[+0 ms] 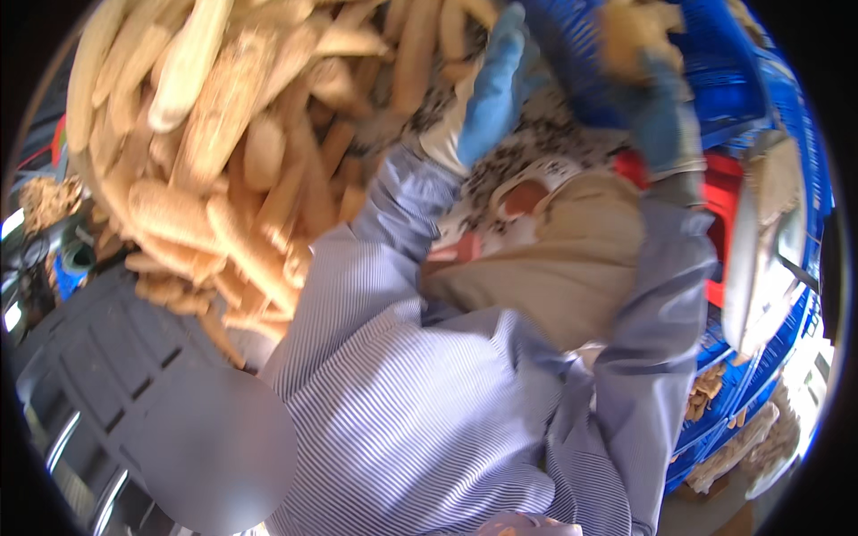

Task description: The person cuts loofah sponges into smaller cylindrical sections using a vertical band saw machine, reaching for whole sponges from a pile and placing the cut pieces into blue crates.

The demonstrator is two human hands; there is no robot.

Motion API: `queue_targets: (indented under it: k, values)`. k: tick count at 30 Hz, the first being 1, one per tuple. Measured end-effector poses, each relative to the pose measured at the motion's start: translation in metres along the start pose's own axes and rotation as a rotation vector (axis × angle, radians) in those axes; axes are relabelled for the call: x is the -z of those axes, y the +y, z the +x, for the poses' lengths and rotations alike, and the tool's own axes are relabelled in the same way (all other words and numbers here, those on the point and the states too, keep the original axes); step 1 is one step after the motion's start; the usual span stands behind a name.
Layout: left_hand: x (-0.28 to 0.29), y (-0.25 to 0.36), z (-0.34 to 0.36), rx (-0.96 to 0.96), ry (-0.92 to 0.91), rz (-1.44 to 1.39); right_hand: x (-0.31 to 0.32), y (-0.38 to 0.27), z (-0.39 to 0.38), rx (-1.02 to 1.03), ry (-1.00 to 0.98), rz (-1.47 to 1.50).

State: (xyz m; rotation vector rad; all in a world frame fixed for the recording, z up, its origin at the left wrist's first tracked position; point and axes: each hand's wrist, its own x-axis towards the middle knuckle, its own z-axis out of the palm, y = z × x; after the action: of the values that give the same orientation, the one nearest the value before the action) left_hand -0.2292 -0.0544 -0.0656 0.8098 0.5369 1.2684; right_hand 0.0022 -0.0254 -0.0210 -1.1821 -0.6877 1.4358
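A large heap of tan, elongated dried loofah gourds [228,134] fills the upper left. My left hand [487,107], in a blue and cream glove, reaches up beside the heap, fingers stretched out, with nothing visible held. My right hand [657,116], similarly gloved and smeared by motion, is closed on a yellowish loofah piece [630,36] above a blue plastic crate [719,80]. Below my hands lie a speckled floor [563,129] and my beige-clad leg [554,259], with a light sandal [525,183] near it.
A red plastic object [724,223] and a pale, worn board-like item [751,286] stand at my right, inside a rim of blue crates [786,322]. A grey slotted plastic surface [89,357] is at lower left, with assorted small items behind it.
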Motion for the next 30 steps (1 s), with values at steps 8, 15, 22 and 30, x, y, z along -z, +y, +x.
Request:
queue_targets:
  k: [8, 15, 22, 30]
  values:
    - [0.166, 0.093, -0.088, 0.516, 0.140, 1.250, 0.029, -0.039, 0.017, -0.146, 0.060, 0.144]
    - [0.227, -0.062, -0.109, 1.086, 0.428, 1.554, 0.023, -0.021, 0.023, -0.138, -0.086, 0.032]
    - [0.302, -0.146, -0.136, 0.976, 0.460, 1.080, -0.002, -0.020, 0.009, -0.113, -0.068, -0.027]
    - [0.173, -0.041, -0.088, 0.356, 0.197, -0.411, -0.029, 0.026, -0.018, -0.008, -0.571, -0.784]
